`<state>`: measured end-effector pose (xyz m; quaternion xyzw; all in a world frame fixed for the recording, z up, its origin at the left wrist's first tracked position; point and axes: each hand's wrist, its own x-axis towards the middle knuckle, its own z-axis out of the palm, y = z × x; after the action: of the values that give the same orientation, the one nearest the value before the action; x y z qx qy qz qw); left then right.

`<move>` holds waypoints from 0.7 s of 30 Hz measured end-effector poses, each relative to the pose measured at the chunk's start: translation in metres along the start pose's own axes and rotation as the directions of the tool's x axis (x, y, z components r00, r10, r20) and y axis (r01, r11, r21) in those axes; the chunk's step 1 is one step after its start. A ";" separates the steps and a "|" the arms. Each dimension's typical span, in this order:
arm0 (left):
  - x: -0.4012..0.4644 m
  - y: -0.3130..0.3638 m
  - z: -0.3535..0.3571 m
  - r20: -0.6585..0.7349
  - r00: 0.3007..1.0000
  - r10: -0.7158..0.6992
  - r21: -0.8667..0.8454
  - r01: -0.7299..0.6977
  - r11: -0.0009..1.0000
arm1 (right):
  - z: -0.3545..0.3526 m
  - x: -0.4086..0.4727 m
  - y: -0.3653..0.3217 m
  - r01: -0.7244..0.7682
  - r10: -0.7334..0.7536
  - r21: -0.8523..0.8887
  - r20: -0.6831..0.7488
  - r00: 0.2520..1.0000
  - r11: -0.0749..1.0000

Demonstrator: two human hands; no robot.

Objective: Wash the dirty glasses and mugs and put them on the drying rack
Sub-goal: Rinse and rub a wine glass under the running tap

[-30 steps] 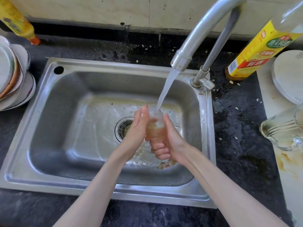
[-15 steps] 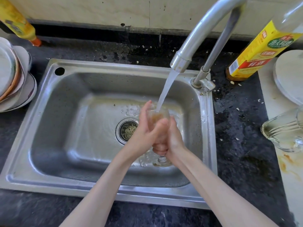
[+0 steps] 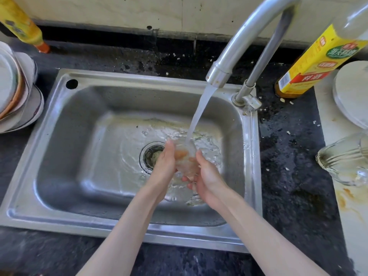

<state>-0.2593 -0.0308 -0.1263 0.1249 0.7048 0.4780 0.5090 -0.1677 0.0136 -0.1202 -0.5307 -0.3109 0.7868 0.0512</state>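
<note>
A clear stemmed glass (image 3: 184, 158) sits between both my hands over the steel sink (image 3: 83, 156), under the running stream from the tap (image 3: 229, 62). My left hand (image 3: 164, 164) lies along the glass's left side with its fingers round the bowl. My right hand (image 3: 207, 176) grips the glass from the right, fingers curled under it. The glass is blurred and partly hidden by water and fingers. A second clear glass (image 3: 344, 158) lies on its side on the counter at the right edge.
Stacked plates and bowls (image 3: 18, 90) stand left of the sink. A yellow bottle (image 3: 22, 24) is at the back left, a yellow-labelled bottle (image 3: 316, 62) and a white round lid (image 3: 352, 92) at the back right. The drain (image 3: 151, 156) is just left of my hands.
Both hands have kept rubbing the glass under the stream; the left thumb that lay across the bowl half a second ago has come off it, and the hands sit slightly lower.
</note>
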 end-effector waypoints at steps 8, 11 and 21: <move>-0.005 -0.020 -0.007 0.015 0.979 -0.205 0.021 0.205 0.979 | -0.008 0.000 0.001 -0.249 0.249 0.018 -0.095 0.964 0.968; -0.004 -0.021 -0.009 -0.030 0.968 -0.249 0.035 0.250 0.968 | -0.006 0.000 -0.002 -0.282 0.283 0.022 -0.078 0.956 0.959; -0.011 -0.020 -0.010 -0.021 0.958 -0.286 0.029 0.287 0.958 | -0.009 0.003 0.007 -0.239 0.231 -0.079 -0.098 0.968 0.968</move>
<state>-0.2562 -0.0535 -0.1358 0.0256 0.7273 0.3890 0.5649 -0.1590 0.0131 -0.1284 -0.5998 -0.2786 0.7482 -0.0529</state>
